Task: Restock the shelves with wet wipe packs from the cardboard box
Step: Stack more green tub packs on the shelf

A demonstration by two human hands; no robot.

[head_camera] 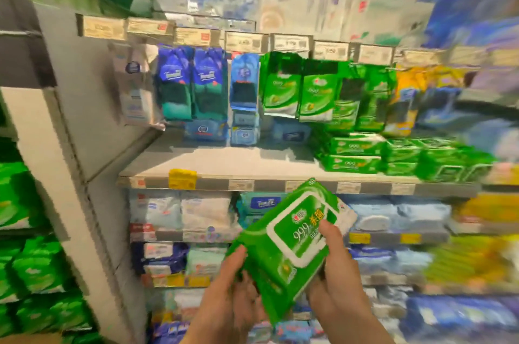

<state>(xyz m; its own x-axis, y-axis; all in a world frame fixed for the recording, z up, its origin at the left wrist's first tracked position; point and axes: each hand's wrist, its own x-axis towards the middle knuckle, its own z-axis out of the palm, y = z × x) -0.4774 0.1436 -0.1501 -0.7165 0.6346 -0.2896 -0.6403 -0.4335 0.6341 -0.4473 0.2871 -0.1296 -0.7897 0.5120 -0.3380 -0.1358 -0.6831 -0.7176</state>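
I hold a green wet wipe pack [292, 242] with a white-framed lid in both hands, tilted, in front of the lower shelves. My left hand [227, 293] grips its lower left edge, thumb on top. My right hand [334, 273] grips its right side, thumb pressed on the lid. Above and to the right, stacks of matching green wipe packs [354, 155] lie on the grey shelf [224, 163]. The cardboard box shows only as a brown corner [25, 339] at the bottom left.
Hanging green packs [297, 90] and blue packs [191, 82] fill the row above the shelf. Blue flat packs [244, 134] sit at the shelf's back. Lower shelves hold white and blue packs [179, 211]. A grey shelf-end panel [84, 133] stands at the left.
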